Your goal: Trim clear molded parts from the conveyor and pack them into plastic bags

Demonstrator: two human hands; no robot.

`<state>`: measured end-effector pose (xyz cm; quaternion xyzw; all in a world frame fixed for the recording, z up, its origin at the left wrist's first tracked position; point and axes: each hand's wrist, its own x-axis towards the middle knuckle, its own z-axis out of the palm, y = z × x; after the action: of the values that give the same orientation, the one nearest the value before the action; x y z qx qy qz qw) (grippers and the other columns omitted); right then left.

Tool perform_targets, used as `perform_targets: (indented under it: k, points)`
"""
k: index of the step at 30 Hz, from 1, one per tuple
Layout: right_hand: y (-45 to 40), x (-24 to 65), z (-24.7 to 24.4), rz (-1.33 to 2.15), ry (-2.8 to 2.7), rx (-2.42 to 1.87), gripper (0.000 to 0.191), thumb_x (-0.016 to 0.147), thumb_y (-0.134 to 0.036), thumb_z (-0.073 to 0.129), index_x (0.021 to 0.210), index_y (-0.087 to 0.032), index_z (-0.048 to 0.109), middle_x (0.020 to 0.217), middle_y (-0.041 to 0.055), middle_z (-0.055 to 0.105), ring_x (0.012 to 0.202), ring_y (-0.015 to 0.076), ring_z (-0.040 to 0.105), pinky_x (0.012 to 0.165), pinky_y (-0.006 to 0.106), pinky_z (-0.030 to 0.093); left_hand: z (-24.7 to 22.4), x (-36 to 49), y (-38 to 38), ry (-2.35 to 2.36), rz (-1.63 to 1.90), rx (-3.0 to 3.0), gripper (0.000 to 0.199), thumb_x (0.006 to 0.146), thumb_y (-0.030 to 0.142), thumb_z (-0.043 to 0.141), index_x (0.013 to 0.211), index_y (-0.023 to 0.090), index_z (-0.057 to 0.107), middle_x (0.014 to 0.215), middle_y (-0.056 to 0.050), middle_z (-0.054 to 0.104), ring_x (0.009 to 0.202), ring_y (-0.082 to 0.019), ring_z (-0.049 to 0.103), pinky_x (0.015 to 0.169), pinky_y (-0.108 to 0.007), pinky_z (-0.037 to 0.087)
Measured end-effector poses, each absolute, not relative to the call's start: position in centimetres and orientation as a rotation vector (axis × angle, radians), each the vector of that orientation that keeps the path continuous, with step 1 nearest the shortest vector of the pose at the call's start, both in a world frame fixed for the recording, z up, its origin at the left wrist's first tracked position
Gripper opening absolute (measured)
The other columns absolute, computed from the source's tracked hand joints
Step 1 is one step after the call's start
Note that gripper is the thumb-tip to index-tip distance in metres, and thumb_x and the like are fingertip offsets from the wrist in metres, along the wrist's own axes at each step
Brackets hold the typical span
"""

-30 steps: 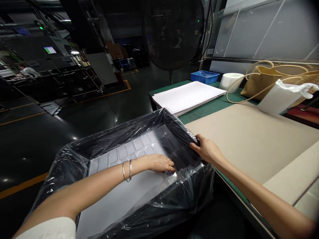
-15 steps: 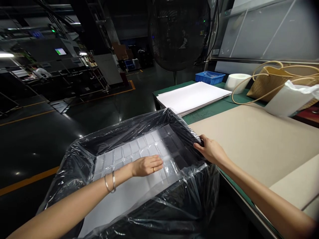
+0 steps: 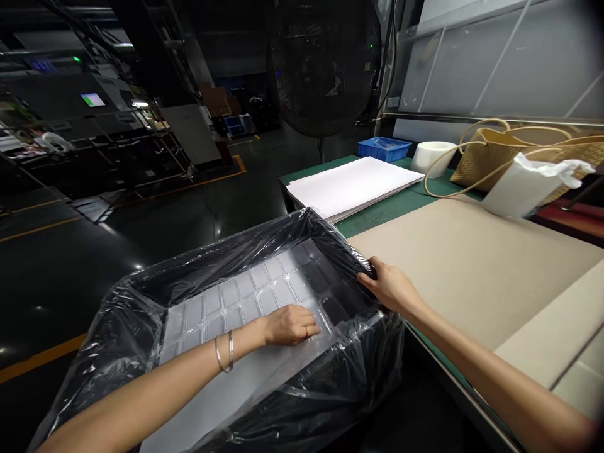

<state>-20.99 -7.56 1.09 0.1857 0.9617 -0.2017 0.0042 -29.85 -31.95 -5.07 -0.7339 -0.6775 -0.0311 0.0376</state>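
Note:
A black bin (image 3: 330,393), lined with a clear plastic bag (image 3: 127,314), stands in front of me. Inside lie a clear plastic tray (image 3: 245,284) with rows of rectangular pockets and a white sheet (image 3: 221,393). Over the right part of these, my left hand (image 3: 292,324) is closed, its fingers curled downward near the sheet's edge; what is between the fingertips is hidden. My right hand (image 3: 389,284) grips the bin's right rim through the bag, with the thumb on the inner side.
Right of the bin, a green table (image 3: 363,220) carries brown board (image 3: 462,264), a stack of white sheets (image 3: 353,182), a blue basket (image 3: 384,150), a white roll (image 3: 431,157), a woven bag (image 3: 481,157) and a white plastic bag (image 3: 523,182). Behind stands a large fan (image 3: 325,69).
My left hand has moved slightly right and nearer to me, and its outstretched fingers have curled in. The right hand keeps its grip on the rim. The whole view has shifted a little.

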Motion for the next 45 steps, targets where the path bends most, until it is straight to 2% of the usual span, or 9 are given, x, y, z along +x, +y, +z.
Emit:
perform_targets:
  k: [4,7,13,23,27,31,37,43,45]
  points:
    - [-7.6,-21.1,1.2,-0.627,3.017,0.596,0.029,0.084,-0.04,0.042,0.099,-0.018,0.053,0.087,0.0097,0.066,0.078,0.0217,0.061,0.056,0.024,0.032,-5.4,-31.2,-26.4,-2.149,0.005,-2.232,0.02,0.087,0.028,0.051,0.1,0.014,0.056,0.095,-0.005,0.06,0.081,-0.015,0.059,0.07,-0.033,0.051]
    - [-7.6,-21.1,1.1,-0.618,3.022,0.604,0.028,0.083,-0.04,0.043,0.097,-0.018,0.053,0.085,0.0088,0.066,0.078,0.021,0.061,0.057,0.024,0.032,-6.1,-32.3,-23.1,-2.178,0.118,-2.265,0.019,0.087,0.028,0.051,0.097,0.014,0.057,0.093,-0.005,0.06,0.077,-0.014,0.059,0.068,-0.032,0.051]
    - [-7.6,-21.1,1.0,-0.633,3.032,0.6,0.025,0.082,-0.038,0.043,0.094,-0.018,0.053,0.083,0.0084,0.066,0.076,0.0207,0.061,0.057,0.024,0.033,-6.6,-33.8,-21.9,-2.142,0.27,-2.39,0.018,0.088,0.028,0.05,0.096,0.015,0.057,0.092,-0.004,0.061,0.075,-0.012,0.059,0.066,-0.03,0.052]
    - [-7.5,-21.1,1.2,-0.641,3.021,0.6,0.025,0.082,-0.038,0.043,0.095,-0.018,0.053,0.081,0.0083,0.066,0.074,0.02,0.06,0.057,0.023,0.032,-7.2,-33.0,-22.6,-2.148,-0.036,-2.166,0.016,0.087,0.026,0.052,0.094,0.013,0.057,0.088,-0.003,0.061,0.072,-0.012,0.06,0.064,-0.029,0.052]
    - [-7.5,-21.1,1.2,-0.634,3.022,0.599,0.027,0.083,-0.039,0.042,0.096,-0.018,0.053,0.078,0.0076,0.066,0.071,0.0194,0.06,0.055,0.023,0.032,-5.5,-33.9,-25.5,-2.056,-0.299,-2.043,0.019,0.086,0.021,0.052,0.103,0.013,0.056,0.103,-0.006,0.06,0.089,-0.017,0.06,0.074,-0.035,0.053]
    - [-7.3,-21.1,1.1,-0.648,3.008,0.583,0.029,0.083,-0.041,0.042,0.097,-0.019,0.053,0.079,0.0075,0.065,0.071,0.0204,0.06,0.054,0.024,0.033,-3.4,-33.8,-33.0,-1.985,-0.425,-1.993,0.026,0.086,0.012,0.05,0.112,0.012,0.052,0.109,-0.009,0.06,0.101,-0.021,0.059,0.082,-0.04,0.052]
    - [-6.8,-20.7,0.4,-0.662,2.987,0.569,0.037,0.082,-0.045,0.042,0.104,-0.017,0.052,0.086,0.0123,0.065,0.079,0.0274,0.06,0.057,0.027,0.035,-2.4,-29.0,-43.2,-2.099,-0.283,-2.137,0.028,0.086,0.005,0.047,0.113,0.01,0.053,0.107,-0.011,0.064,0.106,-0.021,0.058,0.086,-0.038,0.052]
    - [-6.2,-20.6,-0.3,-0.602,3.004,0.525,0.041,0.081,-0.049,0.039,0.102,-0.017,0.052,0.082,0.0127,0.064,0.074,0.029,0.059,0.057,0.03,0.037,-4.2,-26.1,-44.8,-2.389,-0.182,-2.127,0.032,0.088,0.008,0.044,0.119,0.014,0.05,0.117,-0.01,0.059,0.108,-0.02,0.056,0.089,-0.04,0.049]
    - [-6.1,-20.6,-0.3,-0.59,3.01,0.521,0.04,0.08,-0.05,0.039,0.1,-0.018,0.052,0.082,0.0119,0.064,0.073,0.0283,0.059,0.056,0.03,0.037,-4.4,-26.1,-44.8,-2.494,-0.192,-2.048,0.032,0.089,0.017,0.047,0.121,0.013,0.048,0.119,-0.013,0.056,0.109,-0.022,0.054,0.088,-0.04,0.049]
